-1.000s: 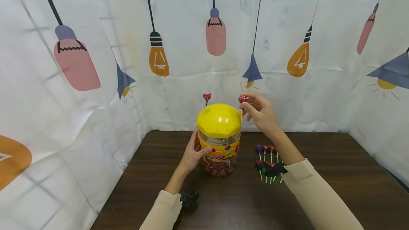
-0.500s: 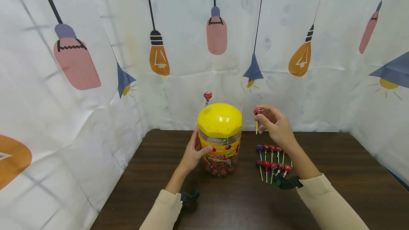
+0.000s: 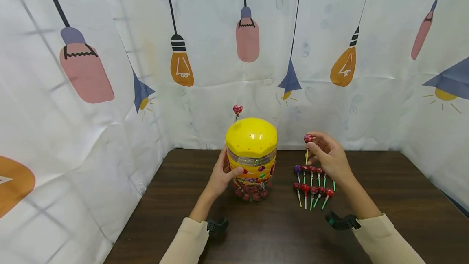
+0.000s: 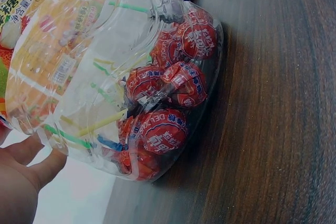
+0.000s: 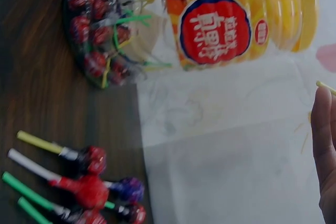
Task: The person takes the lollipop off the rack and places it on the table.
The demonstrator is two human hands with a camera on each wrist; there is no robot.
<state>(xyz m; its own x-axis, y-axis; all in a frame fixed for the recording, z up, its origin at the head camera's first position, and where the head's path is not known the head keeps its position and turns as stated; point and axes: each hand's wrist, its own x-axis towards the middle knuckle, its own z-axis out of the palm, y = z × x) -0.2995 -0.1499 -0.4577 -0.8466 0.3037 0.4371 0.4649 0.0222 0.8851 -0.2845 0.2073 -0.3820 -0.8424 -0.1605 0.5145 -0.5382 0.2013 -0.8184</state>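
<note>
A clear plastic candy jar (image 3: 253, 174) with a yellow lid (image 3: 251, 137) stands upright on the table. Its lower part holds red-wrapped lollipops (image 4: 164, 129), heads down. The left hand (image 3: 221, 176) grips the jar's left side, thumb across the front; its other fingers are mostly hidden behind. Above the table, right of the jar, the right hand (image 3: 331, 158) pinches an upright red lollipop (image 3: 308, 138); only part of its yellow stick shows in the right wrist view. Below this hand lie two rows of lollipops (image 3: 305, 189), red except for a purple one (image 3: 297, 169).
Another red lollipop (image 3: 237, 109) pokes up behind the lid; what supports it is hidden. The dark wooden table (image 3: 176, 199) ends at a white curtain (image 3: 205, 109) printed with lamps. A black strap (image 3: 342, 221) is on each wrist.
The right hand has moved right and down from beside the lid, carrying the lollipop to just above the rows on the table. The left hand and jar have stayed in place.
</note>
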